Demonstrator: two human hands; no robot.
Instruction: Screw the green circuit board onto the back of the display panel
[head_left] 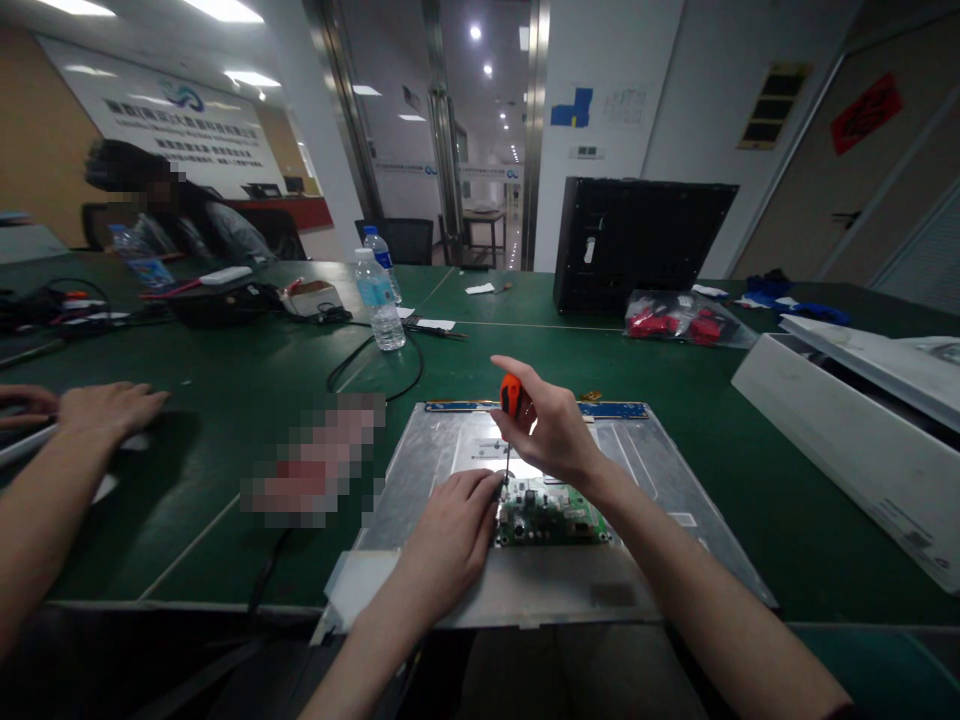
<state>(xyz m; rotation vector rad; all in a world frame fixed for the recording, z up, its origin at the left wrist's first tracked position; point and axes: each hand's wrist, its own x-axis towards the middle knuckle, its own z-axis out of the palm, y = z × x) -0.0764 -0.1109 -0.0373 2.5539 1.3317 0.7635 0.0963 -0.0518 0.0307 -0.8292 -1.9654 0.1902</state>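
My right hand (551, 425) is closed around a screwdriver (511, 394) with an orange and black handle. The thin shaft points down, its tip at the upper left corner of a green circuit board (551, 515). My left hand (457, 520) rests along the board's left edge, fingers together and curled. Its fingertips meet close by the screwdriver tip, and whatever they pinch is hidden. Under the board lies a flat silver metal display panel (675, 535), with a narrow blue circuit strip (622, 410) along its far edge.
To the left, another person's hand (109, 410) rests on the green table (225, 400). Water bottles (381, 305) and cables stand beyond. A black monitor (637, 245), a bag of red parts (679, 320) and a white casing (847, 450) are at the right. Someone sits far left.
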